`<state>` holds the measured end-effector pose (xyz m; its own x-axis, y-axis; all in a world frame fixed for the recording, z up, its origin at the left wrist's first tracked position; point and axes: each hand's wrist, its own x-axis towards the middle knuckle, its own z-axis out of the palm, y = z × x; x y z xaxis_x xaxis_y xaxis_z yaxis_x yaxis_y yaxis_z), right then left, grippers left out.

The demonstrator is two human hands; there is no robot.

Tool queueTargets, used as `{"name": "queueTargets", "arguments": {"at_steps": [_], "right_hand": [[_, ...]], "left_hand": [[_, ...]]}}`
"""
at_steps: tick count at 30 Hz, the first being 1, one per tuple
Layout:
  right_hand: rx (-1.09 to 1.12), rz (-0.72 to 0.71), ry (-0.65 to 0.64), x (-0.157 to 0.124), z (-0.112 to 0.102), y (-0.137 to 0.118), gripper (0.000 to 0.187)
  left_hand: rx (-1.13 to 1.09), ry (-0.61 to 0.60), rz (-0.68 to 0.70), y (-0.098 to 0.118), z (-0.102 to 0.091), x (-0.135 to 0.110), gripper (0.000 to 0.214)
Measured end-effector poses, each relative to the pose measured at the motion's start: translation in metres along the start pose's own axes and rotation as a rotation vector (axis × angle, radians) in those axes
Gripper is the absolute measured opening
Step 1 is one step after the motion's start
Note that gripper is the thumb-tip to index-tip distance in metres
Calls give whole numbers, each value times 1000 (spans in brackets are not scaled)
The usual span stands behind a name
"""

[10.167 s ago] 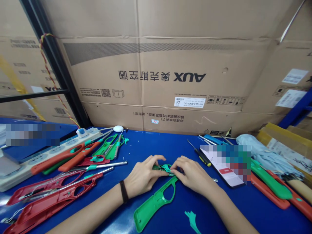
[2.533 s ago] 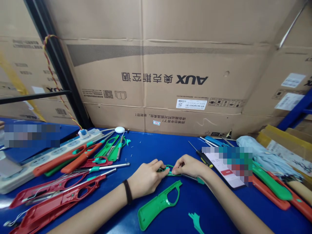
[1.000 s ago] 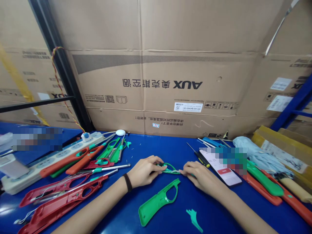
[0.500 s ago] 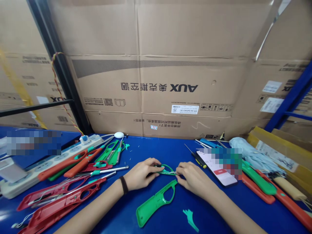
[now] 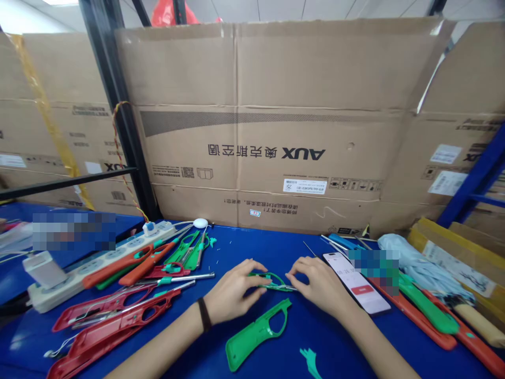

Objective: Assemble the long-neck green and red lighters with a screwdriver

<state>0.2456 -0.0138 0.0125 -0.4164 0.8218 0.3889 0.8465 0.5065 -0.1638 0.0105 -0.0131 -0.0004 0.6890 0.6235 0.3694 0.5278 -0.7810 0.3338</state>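
Note:
Between my hands, low over the blue table, lies an opened green lighter shell (image 5: 275, 278) with a thin pale wire or rod along its lower edge. My left hand (image 5: 236, 292), a dark band at its wrist, grips the shell's left end, fingers curled over it. At the other end, my right hand (image 5: 317, 281) has bent fingertips closed near the thin part sticking out; the exact contact is partly hidden. Nearer to me rests the matching green shell half (image 5: 254, 334), hollow side up. A small turquoise trigger piece (image 5: 310, 362) is right of it.
Opened red lighter shells (image 5: 114, 326), orange lighters (image 5: 145, 263) and a white power strip (image 5: 114, 258) fill the left. On the right are a phone (image 5: 357, 284), a green lighter (image 5: 428, 305) and a light-blue umbrella (image 5: 422, 268). A cardboard box (image 5: 256, 131) stands behind.
The camera view has tilted up, showing the ceiling. My left fingers have spread slightly on the shell. My right hand sits slightly further right, and a thin rod or wire now shows beside its fingertips.

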Motion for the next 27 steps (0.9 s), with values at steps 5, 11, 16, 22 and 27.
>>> {"name": "queueTargets", "arguments": {"at_steps": [5,11,16,22,27], "right_hand": [[154,9,180,14,-7,-3,21],[255,-36,199,10,5,-12,24],[462,-105,20,1,11,-15,41],[384,-157,52,1,19,-7,38],[423,-24,-9,2,17,1,19]], "left_hand": [[63,-98,-108,37,3,-24,48],[171,-118,-48,30,7,-50,25],[-184,-55,-251,11,-14,-35,24],[-727,-132,-419,-29,-25,18,56],[-541,-86,-359,-44,-21,29,49]]}}
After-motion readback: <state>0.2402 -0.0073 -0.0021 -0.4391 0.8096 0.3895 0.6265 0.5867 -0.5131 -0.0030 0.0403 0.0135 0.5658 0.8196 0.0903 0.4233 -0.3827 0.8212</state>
